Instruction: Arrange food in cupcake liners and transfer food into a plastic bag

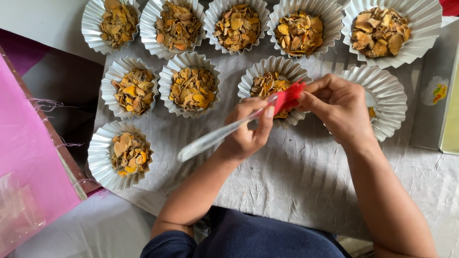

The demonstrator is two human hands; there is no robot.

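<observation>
My left hand (pixel 247 129) grips a clear plastic packet (pixel 215 137) that slants down to the left, with a red strip (pixel 288 98) at its top end. My right hand (pixel 337 107) pinches that red strip from the right. Both hands hover over a fluted silver foil cup (pixel 272 67) filled with dried yellow-orange slices. Under my right hand lies another foil cup (pixel 389 93), mostly bare, with a little yellow showing.
Several more foil cups of dried slices stand in rows on a crumpled grey sheet (pixel 296 177): a back row (pixel 236 24), two at middle left (pixel 191 88), one at front left (pixel 126 153). A pink board (pixel 28 157) lies left, a box (pixel 440 95) at the right.
</observation>
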